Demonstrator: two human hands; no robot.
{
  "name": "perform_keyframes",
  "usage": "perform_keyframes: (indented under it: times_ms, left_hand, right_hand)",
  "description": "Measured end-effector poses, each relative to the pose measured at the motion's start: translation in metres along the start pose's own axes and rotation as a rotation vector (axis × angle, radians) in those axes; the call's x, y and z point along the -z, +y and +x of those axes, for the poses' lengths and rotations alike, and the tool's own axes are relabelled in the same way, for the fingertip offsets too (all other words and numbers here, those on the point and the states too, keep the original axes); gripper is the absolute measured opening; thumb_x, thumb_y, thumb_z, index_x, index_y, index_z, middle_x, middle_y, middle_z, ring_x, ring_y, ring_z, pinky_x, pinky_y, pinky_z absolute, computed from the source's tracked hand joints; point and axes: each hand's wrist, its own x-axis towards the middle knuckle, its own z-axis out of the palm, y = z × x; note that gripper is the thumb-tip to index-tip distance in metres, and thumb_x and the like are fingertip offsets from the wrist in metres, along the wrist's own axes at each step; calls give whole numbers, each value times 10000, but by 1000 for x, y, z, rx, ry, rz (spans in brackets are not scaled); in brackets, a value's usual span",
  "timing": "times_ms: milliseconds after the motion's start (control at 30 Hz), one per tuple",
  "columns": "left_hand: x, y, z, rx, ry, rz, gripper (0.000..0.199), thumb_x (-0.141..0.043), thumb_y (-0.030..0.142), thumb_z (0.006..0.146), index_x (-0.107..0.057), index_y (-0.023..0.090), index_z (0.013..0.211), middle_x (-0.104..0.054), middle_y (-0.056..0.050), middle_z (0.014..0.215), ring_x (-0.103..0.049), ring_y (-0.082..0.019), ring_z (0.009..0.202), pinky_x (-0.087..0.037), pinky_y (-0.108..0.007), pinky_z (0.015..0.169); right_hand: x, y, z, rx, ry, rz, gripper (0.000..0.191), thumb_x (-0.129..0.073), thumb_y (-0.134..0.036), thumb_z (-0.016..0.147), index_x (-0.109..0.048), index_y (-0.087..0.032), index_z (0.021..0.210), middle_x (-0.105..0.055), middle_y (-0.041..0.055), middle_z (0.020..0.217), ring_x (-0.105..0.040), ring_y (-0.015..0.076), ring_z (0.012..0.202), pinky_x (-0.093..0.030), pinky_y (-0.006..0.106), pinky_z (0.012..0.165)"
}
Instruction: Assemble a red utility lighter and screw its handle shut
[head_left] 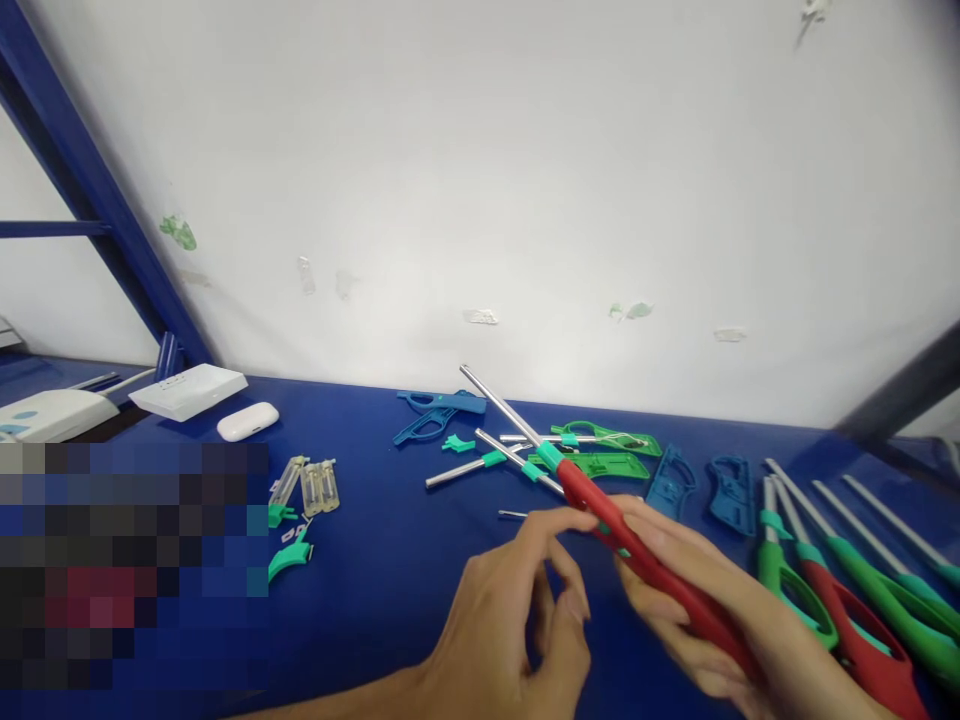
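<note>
My right hand [731, 590] is wrapped round a long-nosed gas lighter [581, 490] with a red handle, a turquoise collar and a metal tube. The tube tilts up and to the left. My left hand [514, 610] is beside it with loosely bent, parted fingers. Its index fingertip reaches the handle near the turquoise trigger area; no grip on it shows. Behind the hands lie metal lighter tubes [457, 472] with turquoise collars. Green handle shells [592, 465] rest close by.
Blue handle shells [439, 415] lie at the back of the blue table [360, 620]. Several assembled lighters [847, 610] are at right. At left are clear fuel tanks [320, 487], turquoise triggers [291, 558], a white case [247, 421] and a white box [187, 390]. A white wall [480, 200] stands behind.
</note>
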Motion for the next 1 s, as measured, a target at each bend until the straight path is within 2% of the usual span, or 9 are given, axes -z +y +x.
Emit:
perform_keyframes:
  times_ms: [100,200,300,433,633,733,900,967,1000]
  left_hand:
    - [-3,0,1,166,-76,-120,671,-539,152,926,-409,267,1574,-721,-13,1040,-462,-63,503,-382,-189,460]
    - [-4,-3,3,220,-157,-157,785,-573,174,900,-346,232,1649,-745,-80,1169,-455,-56,493,-391,-178,438]
    - [-2,-5,7,205,-266,-261,947,-615,190,846,-229,209,1710,-772,-99,1157,-451,-36,437,-368,-149,393]
    - [-1,-3,11,238,-337,-357,1064,-648,222,812,-111,195,1731,-820,-115,1084,-516,-56,423,-392,-132,386]
    - [-2,-1,-5,230,-168,-282,785,-636,278,935,-377,178,1669,-811,-83,752,-536,-91,434,-396,-138,412]
    - [-10,-14,-20,160,-94,-213,752,-678,315,923,-461,190,1632,-745,-37,684,-539,-93,411,-435,-142,392]
    - [-22,-31,-37,24,140,-169,641,-696,326,952,-544,240,1569,-740,-46,816,-568,-66,382,-430,-129,369]
    - [-20,-26,-33,-35,147,-203,609,-670,289,962,-554,237,1558,-729,-24,738,-526,-54,347,-367,-109,337]
    - [-17,-22,-29,-39,97,-234,605,-654,276,963,-558,219,1557,-729,-25,706,-530,-60,344,-363,-108,334]
  right_hand:
    - [-4,-7,-2,-75,-10,127,670,-884,-660,756,-663,-282,1263,-451,-97,630,-151,27,485,-113,148,415]
    - [-3,-8,-2,-113,-59,196,536,-914,-619,742,-695,-239,1049,-443,-95,627,-140,10,472,-105,139,404]
    - [-2,-6,0,-114,-87,211,529,-934,-608,724,-708,-234,1021,-433,-98,619,-143,4,465,-93,132,402]
    - [1,-6,1,-145,-113,229,480,-867,-616,820,-650,-188,804,-402,-90,609,-140,-3,447,-116,137,390]
    - [2,-8,-3,-142,-98,192,518,-893,-628,787,-708,-215,1040,-452,-94,570,-150,5,450,-134,133,397]
    - [2,-7,-4,-149,-96,154,535,-896,-642,773,-698,-210,1017,-478,-88,549,-169,3,434,-142,133,389]
    - [3,1,0,-184,-37,134,523,-904,-631,755,-686,-218,991,-495,-86,530,-183,-12,417,-91,117,392]
    - [3,3,2,-189,-39,124,527,-907,-649,738,-667,-212,905,-488,-83,519,-195,-16,406,-93,118,392]
    - [4,4,2,-189,-48,118,525,-900,-657,746,-657,-207,864,-496,-77,525,-210,-17,402,-105,120,392]
